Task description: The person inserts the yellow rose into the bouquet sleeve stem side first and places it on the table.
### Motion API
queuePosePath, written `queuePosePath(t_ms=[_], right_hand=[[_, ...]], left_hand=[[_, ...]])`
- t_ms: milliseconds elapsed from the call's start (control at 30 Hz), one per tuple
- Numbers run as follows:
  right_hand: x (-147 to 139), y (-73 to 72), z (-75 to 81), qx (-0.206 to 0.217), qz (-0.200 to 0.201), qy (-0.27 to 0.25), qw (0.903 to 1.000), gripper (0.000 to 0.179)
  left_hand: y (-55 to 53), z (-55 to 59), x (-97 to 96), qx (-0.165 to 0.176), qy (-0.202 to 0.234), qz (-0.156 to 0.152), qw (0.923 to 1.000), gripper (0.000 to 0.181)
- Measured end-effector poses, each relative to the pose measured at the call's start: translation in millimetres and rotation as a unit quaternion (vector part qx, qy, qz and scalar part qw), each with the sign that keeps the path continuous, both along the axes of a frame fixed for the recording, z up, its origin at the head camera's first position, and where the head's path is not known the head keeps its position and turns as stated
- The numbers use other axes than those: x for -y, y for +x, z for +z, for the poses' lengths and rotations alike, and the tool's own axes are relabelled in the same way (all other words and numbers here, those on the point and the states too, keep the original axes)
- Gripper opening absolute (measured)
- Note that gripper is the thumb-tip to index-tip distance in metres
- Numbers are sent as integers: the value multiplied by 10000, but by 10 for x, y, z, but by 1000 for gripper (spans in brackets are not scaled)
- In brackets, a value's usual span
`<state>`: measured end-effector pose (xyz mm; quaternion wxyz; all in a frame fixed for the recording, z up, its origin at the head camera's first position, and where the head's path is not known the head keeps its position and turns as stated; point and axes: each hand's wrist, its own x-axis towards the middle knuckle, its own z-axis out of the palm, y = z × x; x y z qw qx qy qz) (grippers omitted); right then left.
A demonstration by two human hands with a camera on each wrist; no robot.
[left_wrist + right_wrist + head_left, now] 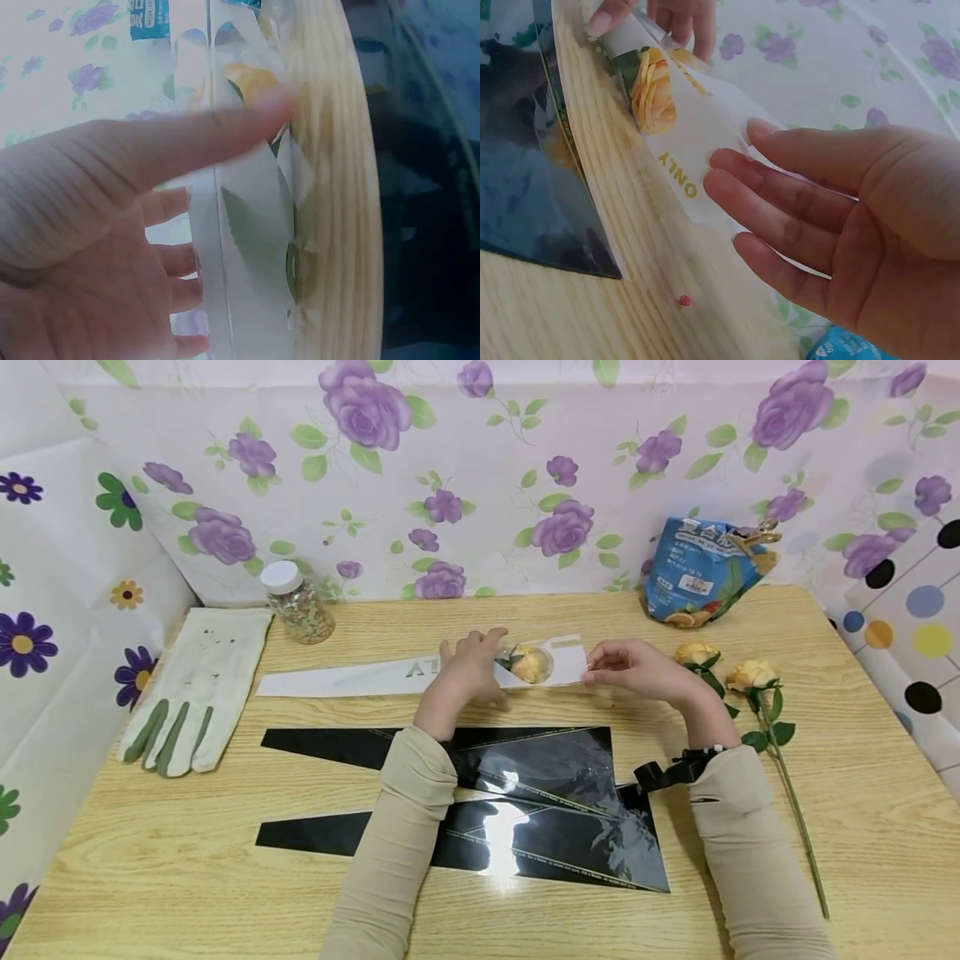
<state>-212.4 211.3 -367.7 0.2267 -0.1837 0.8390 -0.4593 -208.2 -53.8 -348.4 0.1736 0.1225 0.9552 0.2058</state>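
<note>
A yellow rose (pixel 531 663) lies inside a long white flower sleeve (pixel 345 679) with a clear window, near its wide end. My left hand (pixel 472 672) spans the sleeve beside the bloom. In the left wrist view, its thumb (pixel 217 139) stretches across in front of the sleeve and the fingers (pixel 176 259) are at the far edge. At the wide end, by the gold "ONLY" print, my right hand (pixel 637 670) pinches the sleeve's edge between thumb and fingertips. The rose's stem is hidden by the left hand and the sleeve's white part.
Two black flower sleeves (pixel 322 832) lie overlapping nearer me. Two more yellow roses (pixel 752 675) lie at the right. Behind them stands a clipped blue bag (pixel 693 572). A work glove (pixel 202 685) and a white-capped jar (pixel 300 606) are at the left. A small red bit (pixel 685 300) lies on the table.
</note>
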Motion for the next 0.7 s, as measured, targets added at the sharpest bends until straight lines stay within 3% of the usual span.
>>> queuePosePath(t_ms=[233,433,600,700], right_hand=[[-33,-2,-31,-226,194,483,9984,17],[-48,-4,-23,-298,135,949,9949,16],[-29,2,-13,-184,-27,961,9952,19],[-29,4,2,-103,-122,912,9957,21]], left_hand=[[-3,-7,64,180,-28,-144,9997,113],[-17,-4,119,118,-220,2,9997,108],[-21,-9,121,131,-398,-164,9990,106],[-21,-5,126,104,-389,-105,9991,101]])
